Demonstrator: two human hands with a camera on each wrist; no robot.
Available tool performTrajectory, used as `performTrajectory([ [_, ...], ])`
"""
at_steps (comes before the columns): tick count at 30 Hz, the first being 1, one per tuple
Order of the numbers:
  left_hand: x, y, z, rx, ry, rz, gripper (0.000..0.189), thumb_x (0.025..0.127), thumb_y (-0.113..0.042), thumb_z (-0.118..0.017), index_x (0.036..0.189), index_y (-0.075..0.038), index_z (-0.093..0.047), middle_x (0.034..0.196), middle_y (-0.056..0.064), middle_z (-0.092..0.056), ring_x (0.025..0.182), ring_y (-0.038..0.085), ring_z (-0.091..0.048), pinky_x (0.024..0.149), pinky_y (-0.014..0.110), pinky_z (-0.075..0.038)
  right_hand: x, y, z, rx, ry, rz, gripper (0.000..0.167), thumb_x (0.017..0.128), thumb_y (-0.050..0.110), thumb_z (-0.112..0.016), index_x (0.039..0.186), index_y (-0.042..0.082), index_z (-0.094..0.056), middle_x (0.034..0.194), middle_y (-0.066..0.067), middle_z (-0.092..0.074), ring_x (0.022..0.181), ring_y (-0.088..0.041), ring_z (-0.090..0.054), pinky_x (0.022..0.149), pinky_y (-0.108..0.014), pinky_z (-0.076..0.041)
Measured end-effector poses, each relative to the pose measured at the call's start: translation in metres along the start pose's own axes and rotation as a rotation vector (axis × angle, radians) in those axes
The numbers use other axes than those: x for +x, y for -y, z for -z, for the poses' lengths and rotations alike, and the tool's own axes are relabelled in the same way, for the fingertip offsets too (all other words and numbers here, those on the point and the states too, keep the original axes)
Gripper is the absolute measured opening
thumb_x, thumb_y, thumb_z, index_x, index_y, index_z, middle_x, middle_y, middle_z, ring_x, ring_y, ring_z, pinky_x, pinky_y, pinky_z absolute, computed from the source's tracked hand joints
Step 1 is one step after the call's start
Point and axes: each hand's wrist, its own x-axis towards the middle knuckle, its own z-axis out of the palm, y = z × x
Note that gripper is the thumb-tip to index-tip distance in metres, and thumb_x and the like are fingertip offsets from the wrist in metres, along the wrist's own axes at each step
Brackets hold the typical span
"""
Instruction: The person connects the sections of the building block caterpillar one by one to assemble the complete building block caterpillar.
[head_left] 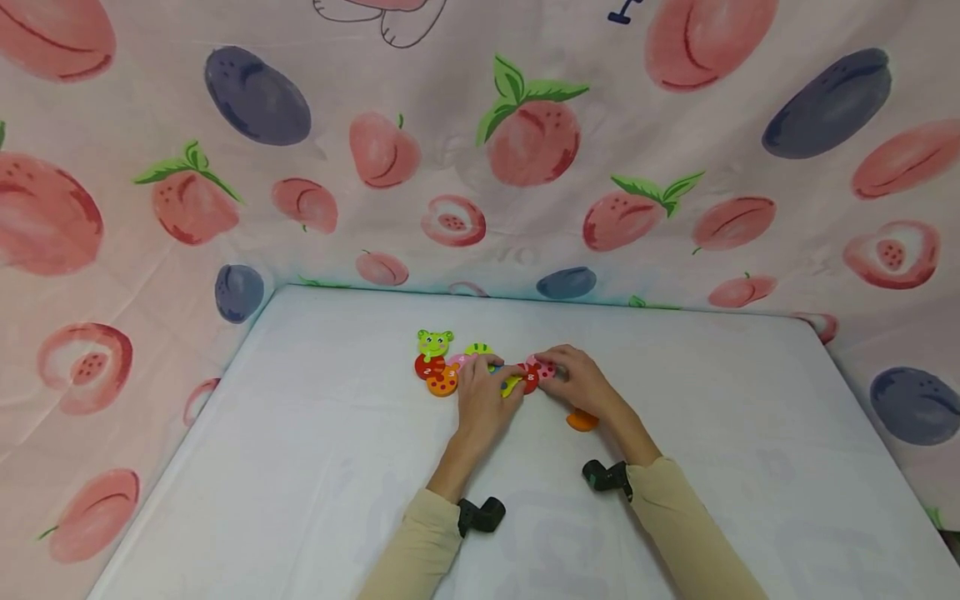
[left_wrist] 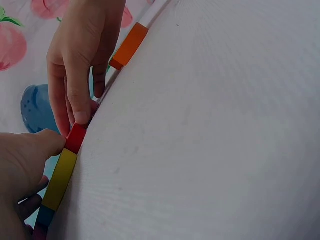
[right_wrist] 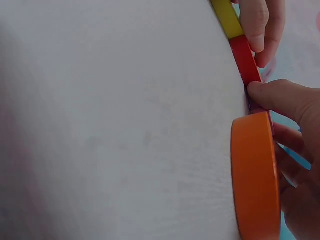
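Note:
A row of colourful numbered puzzle pieces forms a caterpillar, with a smiling green head piece [head_left: 434, 343] at its left end. My left hand [head_left: 483, 396] lies over the middle of the row, fingers bent around the blue and yellow pieces [left_wrist: 60, 179]. Its thumb touches the red piece [head_left: 529, 380]. At the row's right end, my right hand [head_left: 583, 385] pinches a pink spotted piece [head_left: 547, 369] beside the red one. Whether those two interlock cannot be made out. A loose orange piece [head_left: 582, 420] lies just below the right hand.
The white table [head_left: 315, 500] spreads around the pieces. Behind and beside it hangs a fruit-printed cloth [head_left: 525, 233]. Dark wrist cameras [head_left: 482, 516] stick out from both sleeves above the tabletop. Further left in the row lie an orange spotted piece [head_left: 442, 382] and a red piece [head_left: 429, 367].

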Motion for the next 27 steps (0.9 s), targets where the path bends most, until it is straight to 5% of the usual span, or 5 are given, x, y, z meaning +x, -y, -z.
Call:
performTrajectory([
  [11,0.001,-0.003,0.002,-0.005,0.012,0.018,0.025,0.092,-0.033,-0.066,0.115,-0.026,-0.071,0.126,0.005,-0.05,0.124,0.024,-0.038,0.106,0.045,-0.035,-0.032,0.011,0.009,-0.041,-0.043,-0.14,0.066,0.085,0.026,-0.072,0.143,0.007,-0.045,0.143,-0.021,-0.045,0.133,-0.042,-0.04,0.105,-0.061,-0.039],
  [19,0.002,-0.001,0.002,-0.033,0.019,0.024,0.025,0.092,-0.032,-0.065,0.115,-0.025,-0.071,0.126,0.005,-0.049,0.126,0.025,-0.036,0.107,0.046,-0.033,-0.071,0.01,0.007,-0.081,-0.105,-0.211,0.07,0.082,0.029,-0.075,0.14,0.002,-0.046,0.135,-0.023,-0.049,0.122,-0.039,-0.046,0.099,-0.056,-0.046],
  [27,0.001,-0.001,0.002,-0.043,0.032,0.023,0.025,0.092,-0.032,-0.066,0.115,-0.025,-0.071,0.126,0.005,-0.049,0.126,0.025,-0.036,0.106,0.047,-0.033,-0.082,0.011,0.003,-0.084,-0.093,-0.27,0.07,0.081,0.029,-0.076,0.137,-0.002,-0.048,0.13,-0.024,-0.051,0.117,-0.039,-0.048,0.101,-0.055,-0.046],
])
